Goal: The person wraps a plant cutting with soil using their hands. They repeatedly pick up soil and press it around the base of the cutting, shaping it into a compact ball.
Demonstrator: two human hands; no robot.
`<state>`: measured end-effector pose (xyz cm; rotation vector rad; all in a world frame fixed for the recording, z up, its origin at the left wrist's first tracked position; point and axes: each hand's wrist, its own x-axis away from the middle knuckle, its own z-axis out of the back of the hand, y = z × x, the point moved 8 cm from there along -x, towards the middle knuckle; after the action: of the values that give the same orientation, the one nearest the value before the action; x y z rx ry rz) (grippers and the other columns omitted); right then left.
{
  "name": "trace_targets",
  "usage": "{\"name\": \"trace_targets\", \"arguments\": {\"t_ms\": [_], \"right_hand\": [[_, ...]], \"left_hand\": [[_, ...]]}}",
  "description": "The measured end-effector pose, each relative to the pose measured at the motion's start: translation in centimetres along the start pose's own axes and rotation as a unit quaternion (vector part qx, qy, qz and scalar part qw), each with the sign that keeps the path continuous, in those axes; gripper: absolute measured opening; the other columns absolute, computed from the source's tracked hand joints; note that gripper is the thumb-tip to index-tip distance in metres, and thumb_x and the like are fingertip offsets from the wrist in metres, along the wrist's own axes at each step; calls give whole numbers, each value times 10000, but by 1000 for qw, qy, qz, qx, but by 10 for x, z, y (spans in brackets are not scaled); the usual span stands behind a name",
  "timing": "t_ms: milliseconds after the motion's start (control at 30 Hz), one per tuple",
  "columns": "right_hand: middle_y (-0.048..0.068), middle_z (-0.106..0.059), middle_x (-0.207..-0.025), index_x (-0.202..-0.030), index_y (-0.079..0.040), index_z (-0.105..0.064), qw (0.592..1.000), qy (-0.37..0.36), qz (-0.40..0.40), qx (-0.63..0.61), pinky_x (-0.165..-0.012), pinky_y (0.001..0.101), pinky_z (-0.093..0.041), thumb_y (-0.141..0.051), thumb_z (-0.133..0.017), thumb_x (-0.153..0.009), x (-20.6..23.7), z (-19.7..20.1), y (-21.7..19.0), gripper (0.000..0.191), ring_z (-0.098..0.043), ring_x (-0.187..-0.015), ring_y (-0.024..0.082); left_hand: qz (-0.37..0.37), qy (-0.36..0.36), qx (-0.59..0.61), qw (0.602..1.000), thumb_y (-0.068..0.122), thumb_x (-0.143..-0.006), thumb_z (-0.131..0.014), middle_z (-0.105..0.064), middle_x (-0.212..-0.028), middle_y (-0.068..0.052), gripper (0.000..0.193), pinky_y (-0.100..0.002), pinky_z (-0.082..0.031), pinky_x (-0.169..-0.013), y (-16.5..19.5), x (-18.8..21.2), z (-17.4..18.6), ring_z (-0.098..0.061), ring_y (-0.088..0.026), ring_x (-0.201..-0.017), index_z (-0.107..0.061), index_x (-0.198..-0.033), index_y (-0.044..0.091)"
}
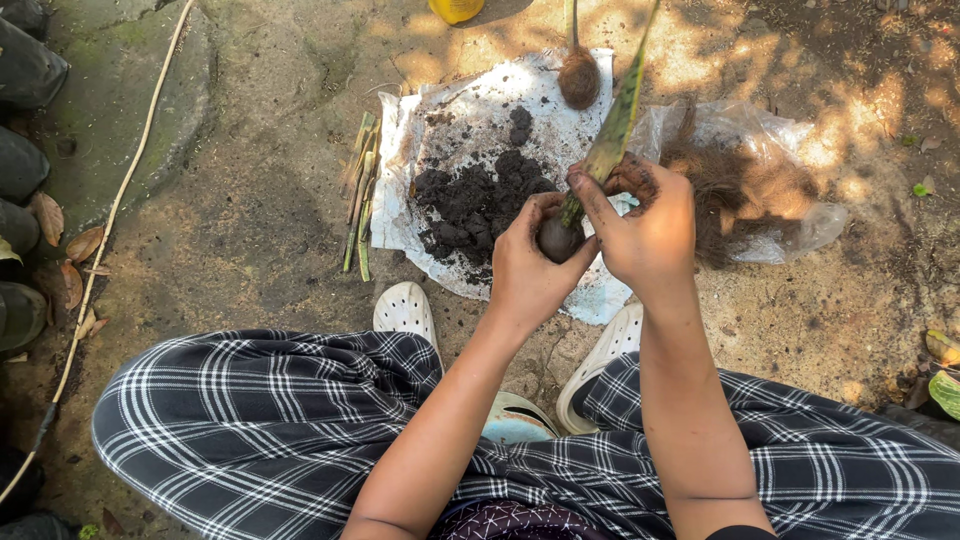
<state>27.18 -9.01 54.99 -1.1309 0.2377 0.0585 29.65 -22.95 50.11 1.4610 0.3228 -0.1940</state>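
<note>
My left hand (pixel 528 268) cups a dark ball of soil (pixel 556 240) packed around the base of a long green leaf cutting (pixel 612 135). My right hand (pixel 645 228) grips the cutting just above the ball, fingers smeared with soil. Both hands are over a white plastic sheet (pixel 455 110) on the ground, which carries a heap of dark soil (pixel 475 200). A second cutting with a brown fibre-wrapped ball (pixel 579 78) lies at the sheet's far edge.
A clear plastic bag with brown fibre (pixel 745 175) lies to the right. Cut green stalks (pixel 360 190) lie left of the sheet. Black pots (pixel 22 170) line the left edge beside a thin hose (pixel 110 210). My white shoes (pixel 404 308) and checked trousers are below.
</note>
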Motion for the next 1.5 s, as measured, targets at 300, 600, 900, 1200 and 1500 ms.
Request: {"name": "trace_targets", "arguments": {"t_ms": [300, 600, 900, 1200, 1500], "right_hand": [[46, -742, -875, -992, 32, -741, 999, 33, -10, -16, -739, 242, -516, -138, -820, -964, -3, 5, 8, 189, -636, -801, 61], [62, -766, -954, -1051, 34, -741, 999, 17, 10, -35, -804, 249, -533, -93, -785, -978, -1, 0, 0, 153, -666, -870, 73], [75, -764, -1002, -1093, 46, -737, 998, -4, 27, -62, -849, 258, -540, -44, -773, -975, 2, -3, -14, 152, -667, -919, 87], [74, -761, -1000, -1101, 47, -738, 997, -25, 30, -67, -858, 260, -542, -41, -762, -973, 3, -4, -9, 157, -675, -934, 98], [113, -614, -1438, -1495, -33, -495, 989, -129, 59, -31, -1033, 348, -497, -141, -689, -1034, -4, -12, 2, 511, -598, -1310, 199]], "left_hand": [[133, -120, 25, 983, 279, -974, -716, -668, -789, -133, 371, -337, -486, -612, -19, 10, -19, -560, -152, -668, -606, -1135, -37], [61, -99, 55, 992, 290, -1090, -513, -633, -850, -116, 336, -339, -493, -706, -10, 7, -12, -588, -138, -750, -582, -1185, -24], [62, -63, 43, 995, 135, -921, -718, -626, -697, -43, 216, -280, -474, -565, -2, 4, -7, -559, -61, -627, -611, -1048, -4], [85, -81, 42, 992, 153, -917, -733, -630, -674, -55, 236, -282, -447, -547, -11, 5, -8, -526, -73, -610, -645, -1039, -29], [273, -64, 492, 824, 521, -1030, -476, -652, -851, -78, 532, -308, -549, -494, -58, 3, -16, -670, -161, -603, -552, -1099, -1]]}}
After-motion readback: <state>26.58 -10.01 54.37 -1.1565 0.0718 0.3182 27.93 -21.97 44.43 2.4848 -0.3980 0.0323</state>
